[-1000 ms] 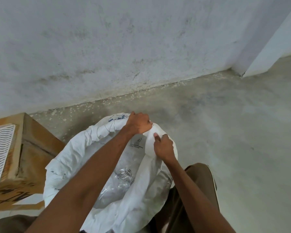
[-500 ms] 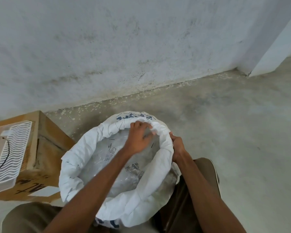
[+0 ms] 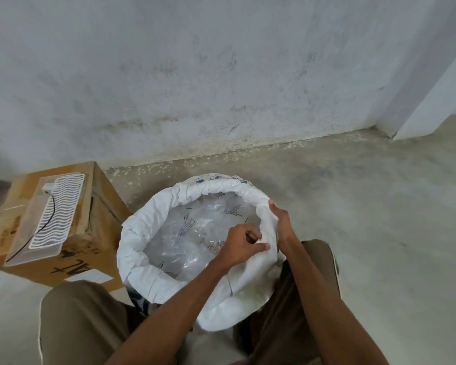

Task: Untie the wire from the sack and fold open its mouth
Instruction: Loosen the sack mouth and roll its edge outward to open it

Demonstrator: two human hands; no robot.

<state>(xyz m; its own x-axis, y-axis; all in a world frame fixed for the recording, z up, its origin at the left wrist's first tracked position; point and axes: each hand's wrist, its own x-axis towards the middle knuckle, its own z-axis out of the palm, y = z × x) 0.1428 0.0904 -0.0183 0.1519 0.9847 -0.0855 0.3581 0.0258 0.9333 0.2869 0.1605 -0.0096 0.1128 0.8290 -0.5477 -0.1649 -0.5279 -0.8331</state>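
The sack (image 3: 153,248) stands between the knees, its mouth now rolled open almost all around; since a moment ago both hands moved along the rim to 3 o'clock; the left hand (image 3: 241,247) pinches the rim there, the right hand (image 3: 281,225) holds it from outside; no wire is visible, so folding seems nearly finished.
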